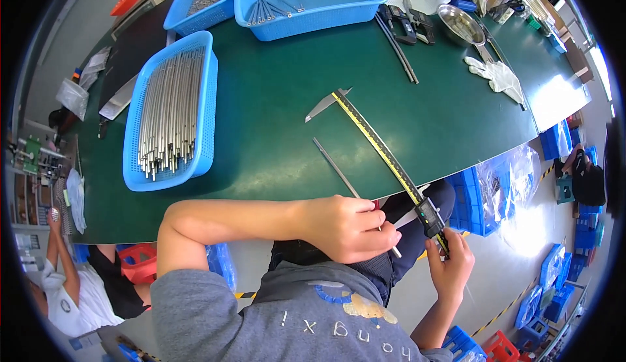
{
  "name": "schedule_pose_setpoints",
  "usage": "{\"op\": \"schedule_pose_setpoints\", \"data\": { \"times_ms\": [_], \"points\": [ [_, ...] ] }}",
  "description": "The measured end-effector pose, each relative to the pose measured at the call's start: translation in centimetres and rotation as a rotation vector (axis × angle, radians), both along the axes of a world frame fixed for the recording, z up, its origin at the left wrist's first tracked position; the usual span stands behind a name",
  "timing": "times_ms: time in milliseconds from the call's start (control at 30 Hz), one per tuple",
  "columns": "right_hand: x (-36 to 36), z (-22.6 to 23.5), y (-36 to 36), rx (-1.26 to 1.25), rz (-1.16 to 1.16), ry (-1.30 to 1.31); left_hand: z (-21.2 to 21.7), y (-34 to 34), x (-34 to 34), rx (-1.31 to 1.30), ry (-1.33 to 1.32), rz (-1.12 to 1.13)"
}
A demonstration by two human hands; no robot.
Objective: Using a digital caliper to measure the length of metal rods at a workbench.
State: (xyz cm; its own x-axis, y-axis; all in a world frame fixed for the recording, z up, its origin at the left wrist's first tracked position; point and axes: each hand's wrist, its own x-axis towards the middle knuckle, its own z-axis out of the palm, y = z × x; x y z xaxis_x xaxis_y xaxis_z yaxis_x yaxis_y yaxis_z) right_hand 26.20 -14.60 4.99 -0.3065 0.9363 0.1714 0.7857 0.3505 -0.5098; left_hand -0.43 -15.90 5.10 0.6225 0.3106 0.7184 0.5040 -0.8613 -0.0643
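Note:
My left hand (352, 228) is closed around a thin metal rod (336, 168). The rod slants from over the green table down past my fingers, its near end showing below them. A small red bit shows at my fingertips, too little to name. In my right hand (451, 261) is a long digital caliper (378, 147), gripped near its display (428, 216). The caliper's fixed jaw points away over the table, and its sliding jaw is drawn far back near my left fingers. Rod and caliper lie side by side at a slant, with a gap between them.
On the green table (274, 114), a blue basket (207, 114) of metal rods stands left. Two more blue baskets (313, 26) are behind. Far right are two loose rods (399, 52), black-handled calipers (407, 23), a metal bowl (462, 24) and a white glove (495, 75). Another person (75, 290) is at lower left.

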Motion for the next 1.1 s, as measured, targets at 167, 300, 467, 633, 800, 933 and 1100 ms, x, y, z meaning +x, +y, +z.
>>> {"op": "schedule_pose_setpoints", "data": {
  "times_ms": [167, 300, 467, 633, 800, 933, 1100],
  "points": [
    [-0.1, 0.0, 0.1, -0.012, -0.006, -0.008, -1.9, 1.2, -0.4, 0.005, -0.032, 0.008],
    [-0.1, 0.2, 0.0, -0.023, 0.001, -0.023, -2.0, 1.3, -0.8, -0.019, -0.012, 0.024],
    [-0.1, 0.1, 0.1, -0.026, -0.004, -0.011, -2.0, 1.2, -0.8, -0.036, -0.008, 0.054],
    [-0.1, 0.1, 0.1, -0.036, -0.008, -0.02, -2.0, 1.1, -0.8, -0.041, -0.005, 0.07],
    [-0.1, 0.2, 0.1, -0.026, -0.004, -0.027, -2.2, 1.1, -0.8, -0.043, 0.009, 0.091],
    [-0.1, 0.3, 0.0, -0.032, -0.002, -0.034, -2.3, 0.9, -0.8, -0.061, 0.015, 0.11],
    [0.1, 0.3, -0.2, -0.04, -0.005, -0.037, -2.7, 0.9, -0.6, -0.085, 0.008, 0.132]
  ]
}}
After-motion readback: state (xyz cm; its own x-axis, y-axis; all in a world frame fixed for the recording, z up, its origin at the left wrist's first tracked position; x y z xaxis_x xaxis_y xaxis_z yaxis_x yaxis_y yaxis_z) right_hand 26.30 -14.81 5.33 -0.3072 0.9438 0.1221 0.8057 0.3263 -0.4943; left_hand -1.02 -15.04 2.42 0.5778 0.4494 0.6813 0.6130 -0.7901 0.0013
